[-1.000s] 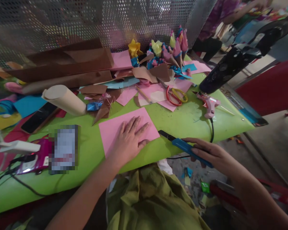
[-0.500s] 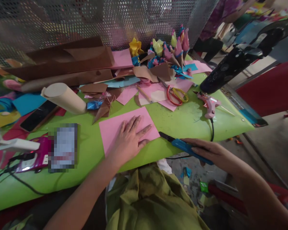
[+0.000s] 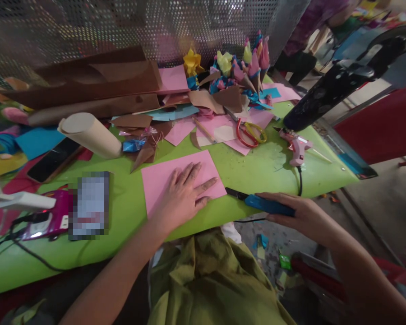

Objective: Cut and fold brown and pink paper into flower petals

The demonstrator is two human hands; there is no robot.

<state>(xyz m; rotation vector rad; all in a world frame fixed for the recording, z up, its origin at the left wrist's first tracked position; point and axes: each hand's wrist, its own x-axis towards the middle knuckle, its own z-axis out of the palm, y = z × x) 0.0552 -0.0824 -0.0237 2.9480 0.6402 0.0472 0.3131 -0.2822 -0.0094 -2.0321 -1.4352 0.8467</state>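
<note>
My left hand (image 3: 186,192) lies flat with fingers spread on a pink sheet of paper (image 3: 157,180), which rests near the front edge of the green table (image 3: 257,169). To its right, my right hand (image 3: 287,210) is closed round the blue handle of a utility knife (image 3: 269,204). The knife's dark blade points left, its tip at the paper's lower right corner; whether it touches the paper I cannot tell. Beyond the paper lie scissors (image 3: 246,134) with one red and one yellow handle loop, and a pencil (image 3: 204,130).
A pink glue gun (image 3: 297,148) with a cord stands at the right, beside a black post (image 3: 320,97). On the left are a paper roll (image 3: 91,135), a dark phone (image 3: 54,160), a blurred-out device (image 3: 91,203) and a magenta power strip (image 3: 59,214). Paper flowers (image 3: 223,65) and brown paper (image 3: 98,81) line the back.
My right hand has turned the knife a little, so its handle lies more level, and the grip on it has shifted. My left hand stays on the pink sheet.
</note>
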